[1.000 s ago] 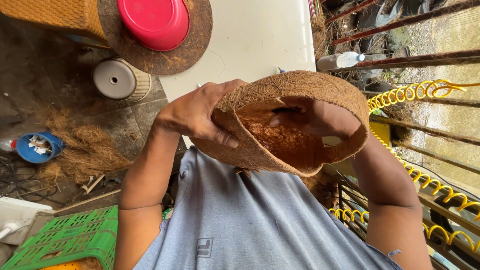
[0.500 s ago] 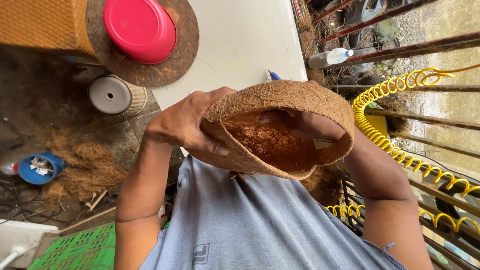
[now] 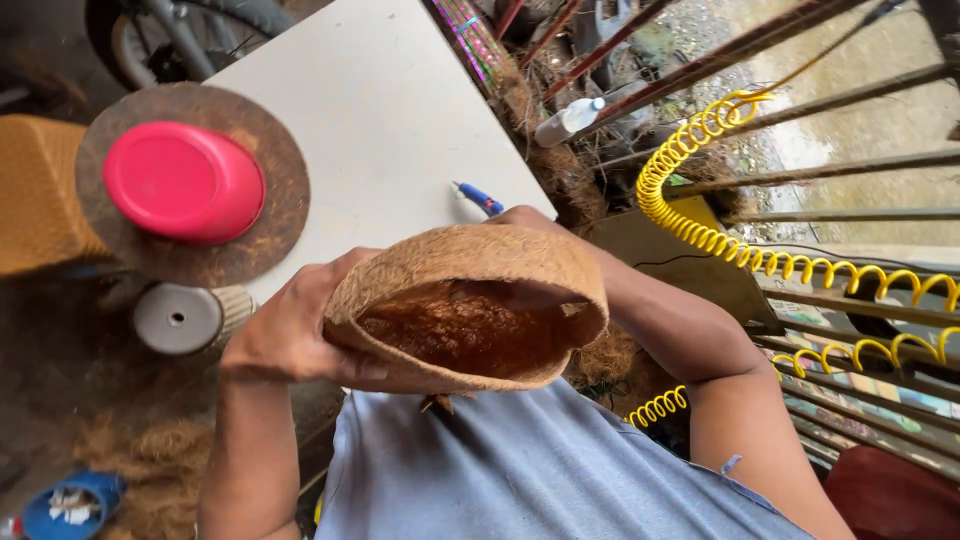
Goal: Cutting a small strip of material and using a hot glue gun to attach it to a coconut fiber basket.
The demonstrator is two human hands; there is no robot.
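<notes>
Both hands clasp a coir bowl (image 3: 470, 310) at centre frame: left hand (image 3: 295, 335) outside, right hand (image 3: 530, 225) mostly hidden behind it; a white worktop (image 3: 370, 130) fills the upper middle, rusty bars (image 3: 800, 100) at the upper right.

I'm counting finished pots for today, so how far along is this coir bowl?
The coir bowl already has its full rounded shape with an even rim. In hand: the left hand clasps its outer wall, and the right hand reaches inside. Stray fibres hanging beneath it look untrimmed. Whether the inside is finished cannot be told.
</notes>
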